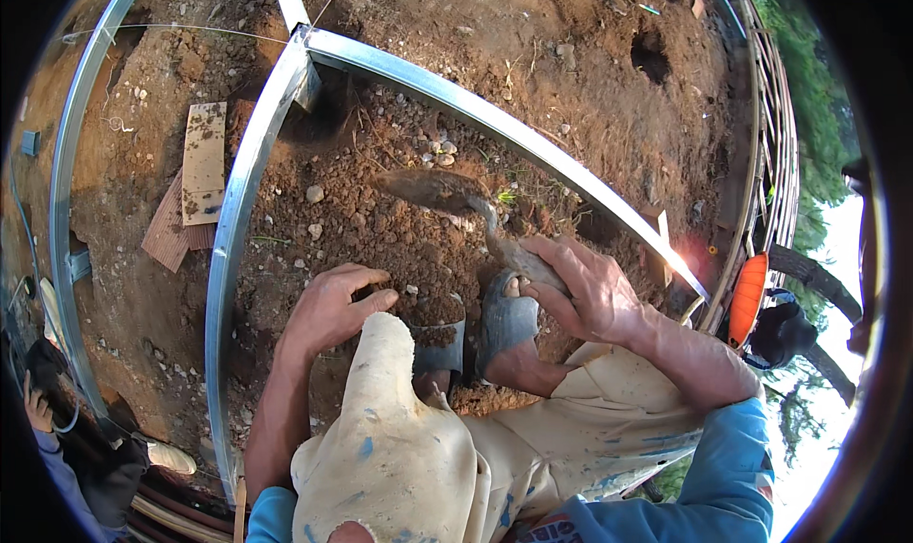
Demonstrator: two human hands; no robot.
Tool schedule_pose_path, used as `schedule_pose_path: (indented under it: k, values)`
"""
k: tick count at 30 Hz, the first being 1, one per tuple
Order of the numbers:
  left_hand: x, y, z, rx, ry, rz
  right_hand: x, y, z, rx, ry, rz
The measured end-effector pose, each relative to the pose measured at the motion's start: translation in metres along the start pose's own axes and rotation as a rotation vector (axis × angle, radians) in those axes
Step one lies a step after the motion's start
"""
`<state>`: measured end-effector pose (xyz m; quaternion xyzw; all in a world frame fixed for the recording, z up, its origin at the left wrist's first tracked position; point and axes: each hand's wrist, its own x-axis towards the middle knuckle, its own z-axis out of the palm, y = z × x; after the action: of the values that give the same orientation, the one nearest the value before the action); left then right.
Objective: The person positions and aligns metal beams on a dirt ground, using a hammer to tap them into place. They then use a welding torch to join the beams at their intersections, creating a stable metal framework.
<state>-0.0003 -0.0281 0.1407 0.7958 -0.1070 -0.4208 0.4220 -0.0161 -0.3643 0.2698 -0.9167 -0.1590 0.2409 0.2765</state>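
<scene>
In my right hand (pixel 592 291) is the handle of a trowel, gripped beside my right foot. The trowel's soil-covered blade (pixel 433 190) points left, lying at the loose brown soil (pixel 371 229). My left hand (pixel 335 307) is just beyond my knee, with its fingers bent and its thumb apart from them, over the soil, and I see nothing in it. Grey sandals (pixel 511 322) are on my feet, and soil covers part of the left one. Pale stones (pixel 445 153) are scattered past the blade.
Curved-looking metal beams (pixel 475 110) meet at a corner post (pixel 302 67) and enclose my spot. Stacked boards (pixel 203 167) lie beyond the left beam. A hole (pixel 650 58) opens at the far right. An orange object (pixel 748 299) is near the right edge. Another person's hand (pixel 38 410) shows at left.
</scene>
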Motion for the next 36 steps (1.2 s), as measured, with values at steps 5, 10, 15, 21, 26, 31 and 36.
schedule_pose_path:
  k: [5,10,15,21,26,31,36]
  values:
    - [0.018,-0.019,-0.014,0.016,0.682,0.099,0.077,-0.002,0.019,-0.226,-0.057,0.002]
    - [0.033,-0.061,-0.004,0.449,0.864,0.079,0.171,-0.016,0.057,-0.516,-0.067,-0.047]
    - [0.031,-0.1,0.031,0.476,0.782,-0.064,0.263,-0.036,0.11,-0.638,-0.189,0.021]
    - [0.035,-0.122,0.045,0.493,0.765,-0.057,0.274,-0.025,0.071,-0.671,-0.376,-0.101]
    - [0.038,-0.123,0.049,0.491,0.768,-0.088,0.252,-0.026,0.072,-0.627,-0.164,-0.042]
    - [0.036,-0.109,0.043,0.477,0.759,-0.103,0.251,-0.03,0.099,-0.513,-0.239,-0.029]
    - [0.017,-0.065,0.024,0.43,0.925,0.084,0.149,0.001,0.064,-0.266,-0.042,-0.126]
